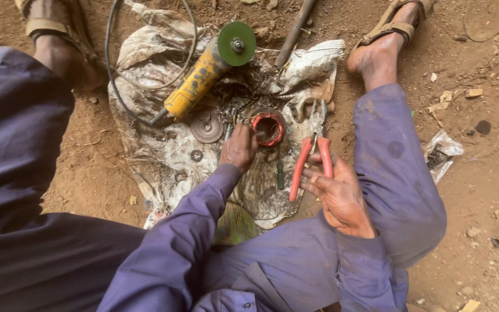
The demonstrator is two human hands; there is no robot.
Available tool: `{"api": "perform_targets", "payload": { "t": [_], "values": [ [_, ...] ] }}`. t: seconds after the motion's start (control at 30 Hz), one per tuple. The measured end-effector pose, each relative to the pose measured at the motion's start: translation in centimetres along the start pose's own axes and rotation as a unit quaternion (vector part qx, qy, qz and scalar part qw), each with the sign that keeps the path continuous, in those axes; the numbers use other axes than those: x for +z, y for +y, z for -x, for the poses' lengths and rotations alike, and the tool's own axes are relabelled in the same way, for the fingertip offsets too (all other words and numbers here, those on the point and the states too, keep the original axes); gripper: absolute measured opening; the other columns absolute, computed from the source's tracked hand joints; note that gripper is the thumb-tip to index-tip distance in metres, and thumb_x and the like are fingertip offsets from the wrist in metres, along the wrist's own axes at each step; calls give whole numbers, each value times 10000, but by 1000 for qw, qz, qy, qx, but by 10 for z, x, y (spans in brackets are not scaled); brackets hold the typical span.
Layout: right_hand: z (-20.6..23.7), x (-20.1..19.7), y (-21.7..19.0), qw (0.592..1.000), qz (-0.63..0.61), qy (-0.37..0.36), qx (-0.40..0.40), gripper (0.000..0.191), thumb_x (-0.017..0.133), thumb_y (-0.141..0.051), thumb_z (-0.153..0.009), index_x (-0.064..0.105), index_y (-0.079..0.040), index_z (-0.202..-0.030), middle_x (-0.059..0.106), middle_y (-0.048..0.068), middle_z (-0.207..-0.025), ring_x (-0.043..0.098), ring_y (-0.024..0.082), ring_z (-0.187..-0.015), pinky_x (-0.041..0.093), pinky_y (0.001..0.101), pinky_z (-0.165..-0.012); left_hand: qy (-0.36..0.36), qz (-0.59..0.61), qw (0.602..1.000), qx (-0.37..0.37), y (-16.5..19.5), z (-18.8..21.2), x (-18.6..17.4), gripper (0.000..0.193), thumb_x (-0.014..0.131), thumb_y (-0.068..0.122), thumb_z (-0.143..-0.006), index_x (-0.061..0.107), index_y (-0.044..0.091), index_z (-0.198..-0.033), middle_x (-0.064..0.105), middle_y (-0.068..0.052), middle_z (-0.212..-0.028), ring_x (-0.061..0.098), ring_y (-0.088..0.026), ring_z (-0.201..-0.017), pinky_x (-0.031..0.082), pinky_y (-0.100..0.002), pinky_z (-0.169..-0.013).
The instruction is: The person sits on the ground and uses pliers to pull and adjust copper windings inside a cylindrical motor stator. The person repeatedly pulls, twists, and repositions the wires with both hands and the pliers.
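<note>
Stator ring (268, 127), round w/ an orange-red rim & dark hollow centre, sits on the dirty white sack (163, 156) spread over the dirt between my legs. My left hand (238, 148) is right on its near-left edge, fingers curled together & pressed against the rim; can't tell if they're actually pinching it, since the knuckles hide the tips.

My right hand (340, 193) has the pliers (312, 151): red handles spread apart, fingers wrapped round the right handle, thumb side toward the left one, grey jaws pointing away from me, just right of the ring. Jaws look a bit parted, nothing between them that I can see.

Yellow angle grinder (203, 75) lies further out on the sack, green disc (236, 43) at the far end, black cable (114, 69) looping off to the left. A flat grey round disc (207, 127) lies just left of the ring, a small washer-like bit (196, 155) near it. A metal rod (294, 32) lies tilted beyond the sack's far edge.

Both feet in sandals, left foot (59, 40) & right foot (385, 43), planted either side of the sack. Blue-purple overalls, sleeves dusty. A clear plastic scrap (443, 151) lies on the dirt off to my right.
</note>
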State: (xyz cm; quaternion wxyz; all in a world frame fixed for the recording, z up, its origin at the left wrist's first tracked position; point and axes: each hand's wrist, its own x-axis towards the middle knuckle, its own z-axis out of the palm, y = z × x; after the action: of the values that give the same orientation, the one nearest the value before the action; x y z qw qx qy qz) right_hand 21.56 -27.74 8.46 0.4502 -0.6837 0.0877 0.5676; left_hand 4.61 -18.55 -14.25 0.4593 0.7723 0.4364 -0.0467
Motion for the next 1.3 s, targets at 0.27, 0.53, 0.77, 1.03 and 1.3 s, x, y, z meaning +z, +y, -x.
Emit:
{"api": "perform_targets", "payload": {
  "t": [0.27,0.53,0.77,1.03,1.3],
  "values": [
    [3,0,-2,999,-31,-5,-18,632,456,111,-797,413,-9,-1416,498,119,-1290,630,296,-1164,573,460,-922,91,-20,995,37,-12,-4,-11,111,606,178,-1022,625,69,-1012,636,-98,-972,604,-195,-710,556,-346,-583],
    [5,0,-1,999,-28,-21,-26,584,459,121,-799,422,5,-1370,515,126,-1317,630,293,-1183,572,461,-935,-110,-77,990,51,16,7,-25,238,489,92,-1044,705,129,-1137,647,-94,-1127,667,-223,-782,609,-360,-634],
    [10,3,-5,998,-26,-35,-38,607,459,110,-792,439,-8,-1387,540,109,-1318,627,279,-1181,567,451,-943,-129,-149,975,101,25,0,-22,259,420,86,-1036,659,85,-1136,622,-131,-1170,660,-225,-770,613,-349,-589],
    [16,6,-12,997,-28,-56,-46,640,472,101,-780,435,2,-1412,557,121,-1332,631,269,-1175,558,435,-947,-235,-184,954,40,51,-6,-22,228,384,141,-1112,543,11,-1209,650,-175,-883,595,-203,-636,560,-342,-505],
    [20,4,-13,994,-41,-73,-64,696,482,97,-772,412,-14,-1456,538,133,-1319,625,267,-1163,580,417,-912,-197,-307,925,105,58,-16,-9,255,389,109,-1059,615,-6,-1091,605,-186,-997,617,-155,-618,551,-316,-448]
  ]
}}
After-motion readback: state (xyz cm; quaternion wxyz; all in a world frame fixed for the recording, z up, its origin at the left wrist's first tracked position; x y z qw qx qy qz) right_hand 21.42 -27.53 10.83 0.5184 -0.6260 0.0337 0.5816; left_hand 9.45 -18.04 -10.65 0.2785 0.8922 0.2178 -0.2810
